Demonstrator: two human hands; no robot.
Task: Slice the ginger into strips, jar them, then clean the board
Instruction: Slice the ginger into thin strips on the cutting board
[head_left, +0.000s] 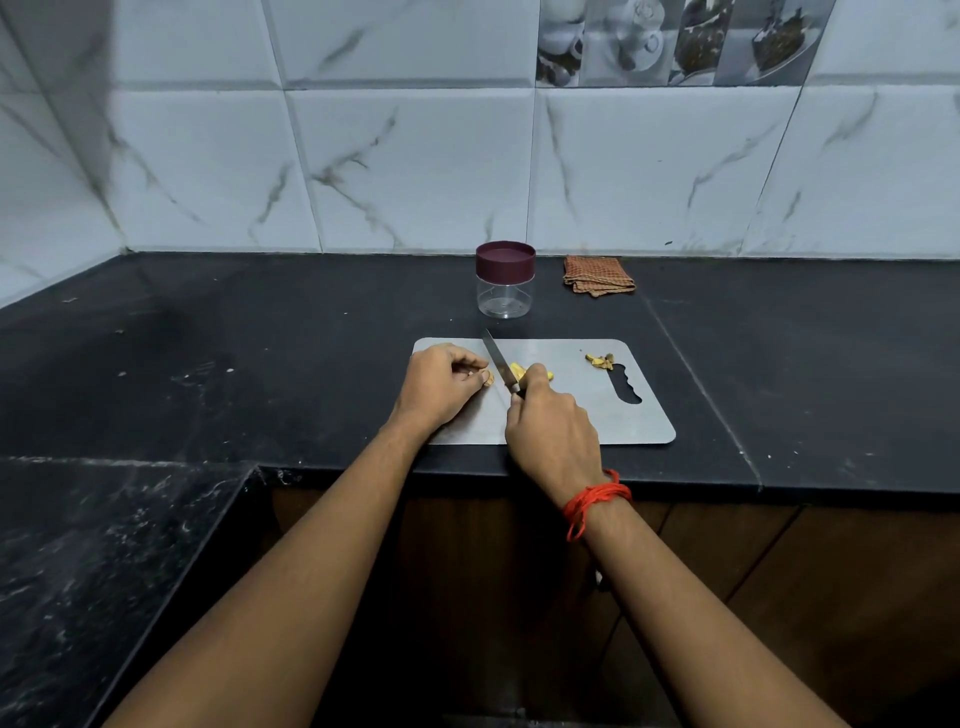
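Now: slicing ginger (488, 378) on the board (623, 421).
Right grip (550, 431) clasps the knife (498, 362), blade pointing away; left grip (441, 382) pinches the ginger just left of the blade; jar (505, 283) stands behind, lid on.

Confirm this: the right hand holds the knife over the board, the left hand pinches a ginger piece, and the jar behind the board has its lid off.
One detail is wrong: the head view shows the jar with its maroon lid on. The right hand holds the knife over the board; the left hand pinches a ginger piece.
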